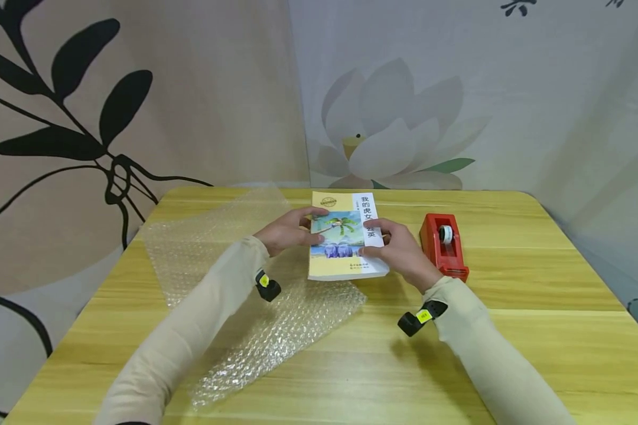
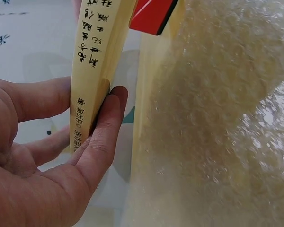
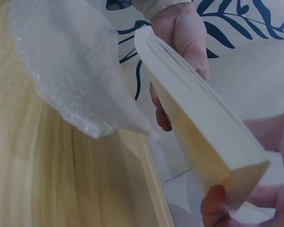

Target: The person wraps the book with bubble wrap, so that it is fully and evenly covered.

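A paperback book with a palm-tree picture on its cover is held up above the table by both hands. My left hand grips its left edge, thumb on the cover; in the left wrist view fingers reach behind the printed spine. My right hand grips the opposite edge, and the right wrist view shows the white page edges between its fingers. Below and to the left, a sheet of bubble wrap lies flat on the table, partly covered by my left arm.
A red tape dispenser with a roll of tape stands just right of my right hand. The wooden table ends at the back against a printed cloth. Black wrist cameras sit on both wrists.
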Tool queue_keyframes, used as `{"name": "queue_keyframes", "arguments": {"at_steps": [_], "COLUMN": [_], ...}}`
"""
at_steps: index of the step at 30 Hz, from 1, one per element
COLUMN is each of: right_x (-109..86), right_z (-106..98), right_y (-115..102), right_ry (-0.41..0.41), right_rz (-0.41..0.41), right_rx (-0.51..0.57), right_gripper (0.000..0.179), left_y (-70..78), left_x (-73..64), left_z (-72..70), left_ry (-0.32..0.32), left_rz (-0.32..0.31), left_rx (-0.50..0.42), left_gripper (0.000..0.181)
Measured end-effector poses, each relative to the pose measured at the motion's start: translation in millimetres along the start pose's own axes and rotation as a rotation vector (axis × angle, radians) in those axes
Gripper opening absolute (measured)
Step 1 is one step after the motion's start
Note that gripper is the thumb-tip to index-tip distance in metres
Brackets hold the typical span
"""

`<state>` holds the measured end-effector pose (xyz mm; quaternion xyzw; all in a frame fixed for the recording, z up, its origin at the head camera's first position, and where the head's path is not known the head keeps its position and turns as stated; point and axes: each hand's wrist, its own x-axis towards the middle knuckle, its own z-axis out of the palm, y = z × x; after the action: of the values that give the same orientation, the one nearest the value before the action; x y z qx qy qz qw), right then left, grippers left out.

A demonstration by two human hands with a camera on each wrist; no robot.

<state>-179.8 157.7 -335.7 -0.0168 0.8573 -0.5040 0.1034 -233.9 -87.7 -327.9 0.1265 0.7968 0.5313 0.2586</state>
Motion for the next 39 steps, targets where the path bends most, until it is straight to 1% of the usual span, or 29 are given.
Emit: {"name": "queue_keyframes", "arguments": {"at_steps": [3, 11, 16, 22, 32, 39], "right_x": [1.0, 2.8, 2.8, 3.5, 4.4, 3.7], "right_z": [3, 11, 13, 17, 23, 26], "right_y": [-2, -6, -8, -11, -15, -18], "right_ry": [-0.002, -0.016, -0.023, -0.044, -0.052, -0.065], "right_rz": [-0.016, -0.02, -0.028, -0.046, -0.066, -0.07], "right_rx": [-0.001, -0.013, -0.03, -0.018, -0.047, -0.043], "right_gripper": [0.061, 0.061, 0.061, 0.061, 0.061, 0.061], "left_y": [-3.7, -9.7, -12.9, -16.3, -19.6, -23.5], "left_x": [-2.9, -11.1, -14.2, -18.1, -23.9, -25.4], "left_z": [-2.8, -9.0, -13.0, -17.2, -22.4, -26.0], "left_ry": [-0.002, 0.019, 0.013, 0.011, 0.009, 0.009], "left_rz": [0.003, 0.013, 0.028, 0.012, 0.007, 0.008], "left_rx": [0.003, 0.018, 0.043, 0.036, 0.014, 0.029], "left_gripper": [0.065, 0.065, 0.064, 0.065, 0.067, 0.066]}}
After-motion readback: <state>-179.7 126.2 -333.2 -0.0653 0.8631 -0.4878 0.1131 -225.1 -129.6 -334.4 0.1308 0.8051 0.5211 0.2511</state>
